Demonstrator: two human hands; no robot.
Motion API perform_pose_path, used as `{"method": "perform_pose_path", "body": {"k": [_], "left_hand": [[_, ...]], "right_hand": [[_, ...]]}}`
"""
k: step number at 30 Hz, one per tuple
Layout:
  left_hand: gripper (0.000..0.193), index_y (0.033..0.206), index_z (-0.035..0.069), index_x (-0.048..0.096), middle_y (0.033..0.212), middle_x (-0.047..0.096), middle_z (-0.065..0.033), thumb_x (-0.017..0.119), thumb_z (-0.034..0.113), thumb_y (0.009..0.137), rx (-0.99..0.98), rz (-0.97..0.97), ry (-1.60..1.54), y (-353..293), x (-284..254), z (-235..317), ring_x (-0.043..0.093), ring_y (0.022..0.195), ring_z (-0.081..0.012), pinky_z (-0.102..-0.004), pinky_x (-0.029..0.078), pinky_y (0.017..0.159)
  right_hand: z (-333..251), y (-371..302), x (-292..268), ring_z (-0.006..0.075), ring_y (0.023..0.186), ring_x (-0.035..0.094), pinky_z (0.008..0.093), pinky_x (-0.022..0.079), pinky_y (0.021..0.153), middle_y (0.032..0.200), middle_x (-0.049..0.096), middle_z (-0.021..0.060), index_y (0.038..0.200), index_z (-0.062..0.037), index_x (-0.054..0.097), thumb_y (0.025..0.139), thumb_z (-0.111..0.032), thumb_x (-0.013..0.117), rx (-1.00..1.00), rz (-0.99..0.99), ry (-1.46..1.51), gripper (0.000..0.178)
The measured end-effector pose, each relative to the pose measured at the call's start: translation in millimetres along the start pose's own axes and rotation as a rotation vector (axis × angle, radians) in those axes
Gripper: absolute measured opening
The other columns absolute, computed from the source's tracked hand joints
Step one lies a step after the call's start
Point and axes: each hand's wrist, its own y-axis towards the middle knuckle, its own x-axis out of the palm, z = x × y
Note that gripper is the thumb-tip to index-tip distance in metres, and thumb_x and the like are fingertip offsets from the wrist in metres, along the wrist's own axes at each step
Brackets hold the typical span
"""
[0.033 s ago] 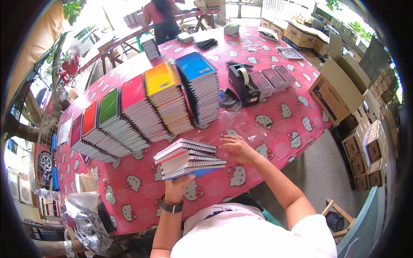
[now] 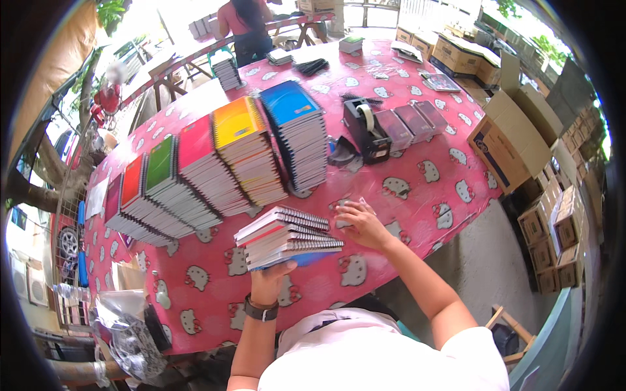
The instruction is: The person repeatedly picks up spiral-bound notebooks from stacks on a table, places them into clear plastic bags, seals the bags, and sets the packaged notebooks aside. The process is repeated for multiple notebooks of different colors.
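Observation:
My left hand supports a small stack of spiral notebooks from below, its thumb along the near edge. The stack is tilted, its wire bindings facing right, and a blue cover shows at the bottom. Just right of the bindings is my right hand, fingers curled; a crumpled bit of clear plastic sticks out above them. Beyond the held stack runs a row of tall notebook piles: purple, red, green, pink, yellow and blue.
A black tape dispenser stands beside clear-wrapped packs on the pink patterned tablecloth. An open carton is at the right, more boxes below it. Plastic bags hang at the near left corner. Another person is at the far table.
The clear plastic that lay spread beyond my right hand is off the table there, with a crumpled bit now at that hand. The view has shifted slightly; the held stack stays nearly put.

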Motion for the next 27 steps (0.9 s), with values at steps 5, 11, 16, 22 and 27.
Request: {"method": "perform_pose_path", "body": {"k": [5,11,16,22,27], "left_hand": [[0.053,0.114,0.001,0.054,0.102,0.059,-0.0049,0.074,0.0,0.065,0.103,0.151,0.155,27,63,-51,0.057,0.091,-0.0171,-0.031,0.047,0.079],[0.049,0.111,0.001,0.058,0.101,0.062,-0.0073,0.075,0.006,0.066,0.178,0.315,0.176,22,83,-57,0.058,0.093,-0.0173,-0.032,0.046,0.082],[0.059,0.113,0.003,0.053,0.105,0.063,-0.0095,0.081,0.004,0.061,0.014,0.279,0.433,20,76,-82,0.062,0.089,-0.0181,-0.0299,0.053,0.078],[0.088,0.128,0.009,0.033,0.124,0.045,-0.0091,0.082,-0.002,0.055,0.084,0.125,0.372,14,81,-142,0.052,0.108,-0.0209,-0.0347,0.047,0.092],[0.093,0.129,0.009,0.03,0.125,0.041,-0.0104,0.084,0.007,0.054,0.175,0.158,0.534,8,84,-169,0.045,0.116,-0.0217,-0.0373,0.039,0.1]], "right_hand": [[7,-11,-42,0.0278,0.135,0.026,0.0681,0.009,0.104,0.138,0.042,0.0036,0.113,-0.0219,0.062,0.075,-0.031,0.069,-0.2,-0.599,0.039,0.04],[21,-2,-45,0.023,0.133,0.03,0.0681,0.006,0.103,0.13,0.047,0.0011,0.113,-0.0205,0.061,0.071,-0.023,0.072,-0.162,-0.051,-0.175,0.044],[44,15,-45,0.0183,0.133,0.031,0.0652,0.005,0.104,0.141,0.04,0.0005,0.129,-0.019,0.048,0.07,-0.016,0.07,-0.104,-0.149,-0.028,0.063],[35,-11,-99,0.0235,0.135,0.029,0.0375,0.02,0.111,0.142,0.037,0.011,0.137,-0.0089,0.035,0.059,-0.005,0.075,-0.168,-0.147,0.892,0.088],[15,-18,-62,0.021,0.124,0.04,0.0358,0.03,0.106,0.128,0.045,0.0097,0.126,-0.0074,0.039,0.053,-0.004,0.08,-0.01,-0.217,1.198,0.084]]}}
